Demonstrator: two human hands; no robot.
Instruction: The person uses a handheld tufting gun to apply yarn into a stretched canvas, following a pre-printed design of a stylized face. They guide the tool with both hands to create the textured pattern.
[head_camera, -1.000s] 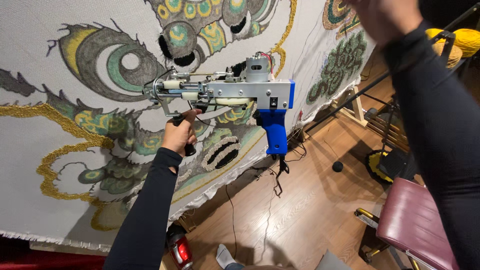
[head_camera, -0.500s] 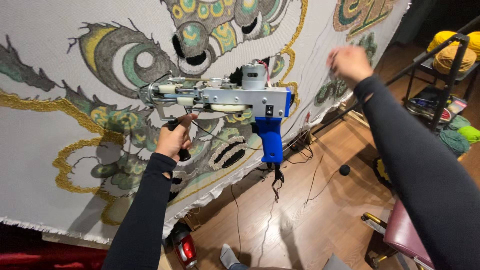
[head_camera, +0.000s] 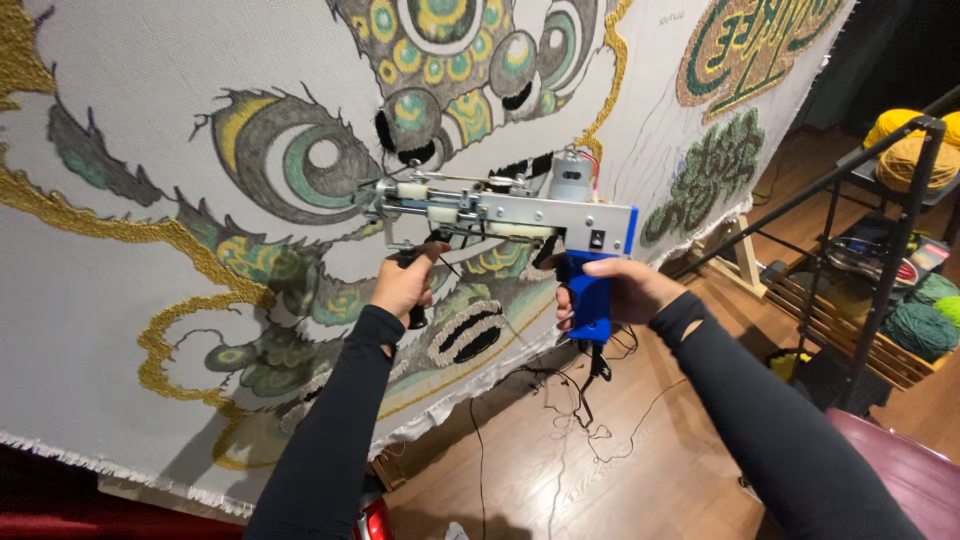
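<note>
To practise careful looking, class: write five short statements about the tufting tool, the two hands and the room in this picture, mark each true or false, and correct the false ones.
1. The right hand grips the blue handle of the tufting gun. True.
2. The left hand hangs free, touching nothing. False: it is closed round the black front grip under the gun.
3. The cloth behind the gun is plain white. False: it carries a tufted design in green, yellow, black and gold.
4. Balls of yarn sit on a black rack at the right. True.
5. The floor is carpeted. False: it is wooden boards with cords lying on them.
</note>
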